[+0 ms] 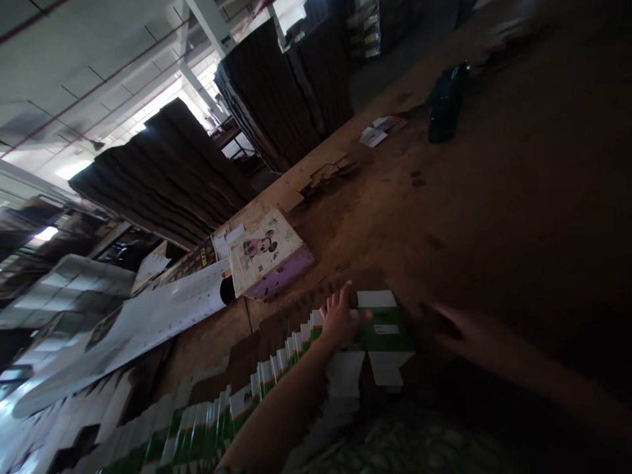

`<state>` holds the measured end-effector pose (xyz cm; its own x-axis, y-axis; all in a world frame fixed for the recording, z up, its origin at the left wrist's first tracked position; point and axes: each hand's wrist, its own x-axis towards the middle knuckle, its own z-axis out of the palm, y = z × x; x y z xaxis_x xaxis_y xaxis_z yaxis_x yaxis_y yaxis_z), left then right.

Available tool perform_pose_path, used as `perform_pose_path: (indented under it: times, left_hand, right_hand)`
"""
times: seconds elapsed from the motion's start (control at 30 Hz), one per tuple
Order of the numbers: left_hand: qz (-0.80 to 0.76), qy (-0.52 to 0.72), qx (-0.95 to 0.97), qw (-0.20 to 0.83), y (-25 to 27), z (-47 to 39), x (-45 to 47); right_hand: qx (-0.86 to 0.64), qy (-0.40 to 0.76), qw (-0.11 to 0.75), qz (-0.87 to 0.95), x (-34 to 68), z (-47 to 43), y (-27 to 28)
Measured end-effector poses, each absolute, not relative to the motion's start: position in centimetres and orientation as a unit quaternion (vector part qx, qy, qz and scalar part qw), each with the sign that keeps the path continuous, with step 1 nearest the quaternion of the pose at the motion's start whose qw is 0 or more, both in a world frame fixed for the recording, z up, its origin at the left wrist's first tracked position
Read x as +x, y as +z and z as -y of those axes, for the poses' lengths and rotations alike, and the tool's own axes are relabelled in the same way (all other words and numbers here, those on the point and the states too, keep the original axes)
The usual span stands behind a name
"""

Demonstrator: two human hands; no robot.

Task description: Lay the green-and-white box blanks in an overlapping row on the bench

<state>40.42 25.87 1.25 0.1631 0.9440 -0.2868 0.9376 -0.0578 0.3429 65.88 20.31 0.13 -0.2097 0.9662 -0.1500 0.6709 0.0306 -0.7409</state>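
My left hand [340, 319] is at the right end of a long row of folded green-and-white cartons [281, 361]. Its fingers curl over the row's end, and its blurred thumb reaches the left edge of a flat green-and-white carton [390, 339] with white flaps. That carton lies just right of the hand, with a small white label panel on its green face. Farther right, my right hand [454, 327] hovers apart from the carton, smeared by motion, its thumb and fingers apart with nothing seen between them.
On the brown table beyond the row stand a cartoon-printed box [269, 257] and a white printed sheet [172, 306]. Farther off are a dark green object [447, 102], scraps of card [375, 131] and torn brown cardboard [326, 172]. Tall dark stacks [168, 171] rise behind the table.
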Motion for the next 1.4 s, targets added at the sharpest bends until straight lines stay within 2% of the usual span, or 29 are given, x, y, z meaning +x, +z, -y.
perform_pose_path:
  times: [0.07,0.13,0.17,0.23,0.33,0.37,0.47,0.57,0.67,0.87,1.1,1.27,1.33,1.4]
  left_hand:
    - [-0.666,0.033,0.705,0.24,2.7,-26.5,40.0]
    - [-0.672,0.037,0.715,0.19,3.7,-26.9,39.6]
    - [-0.667,0.027,0.729,0.153,3.8,-27.0,39.4]
    - [-0.642,-0.012,0.76,0.098,3.4,-26.8,39.2]
    - [-0.609,-0.061,0.785,0.096,1.8,-26.2,39.2]
    - [-0.611,-0.062,0.782,0.104,1.2,-26.1,39.3]
    - [-0.636,-0.038,0.761,0.123,0.3,-25.9,39.3]
    - [-0.651,-0.02,0.748,0.127,0.3,-25.9,39.1]
    - [-0.656,-0.017,0.743,0.13,0.3,-25.8,38.9]
    - [-0.659,-0.015,0.744,0.114,-0.3,-25.1,39.2]
    - [-0.626,-0.037,0.769,0.127,-0.1,-24.5,40.6]
    - [-0.637,-0.034,0.758,0.138,-0.8,-24.3,40.8]
    - [-0.639,-0.027,0.753,0.152,-0.7,-24.5,40.7]
    - [-0.65,-0.009,0.737,0.187,-0.2,-24.9,40.5]
  right_hand:
    - [-0.501,0.471,0.258,0.678,61.3,-20.8,3.9]
    - [-0.442,0.574,0.194,0.662,58.3,-20.7,5.5]
    - [-0.437,0.589,0.158,0.661,57.9,-20.5,5.2]
    - [-0.504,0.523,0.136,0.674,59.5,-20.1,2.9]
    - [-0.667,0.296,0.198,0.655,65.6,-19.9,-2.3]
    - [-0.698,0.271,0.203,0.632,67.6,-19.9,-3.7]
    - [-0.733,0.32,0.209,0.563,69.8,-20.1,-5.2]
    - [-0.665,0.37,0.259,0.595,66.2,-20.0,-5.2]
    - [-0.577,0.334,0.267,0.696,60.5,-18.9,-6.9]
    - [-0.576,0.273,0.209,0.742,56.3,-16.5,-11.9]
    - [-0.565,0.198,0.149,0.787,61.2,-18.6,-10.1]
    - [-0.654,0.099,0.112,0.741,69.9,-18.9,-8.6]
    - [-0.668,0.158,0.109,0.719,70.4,-19.3,-6.2]
    - [-0.628,0.266,0.146,0.717,68.0,-20.0,-2.5]
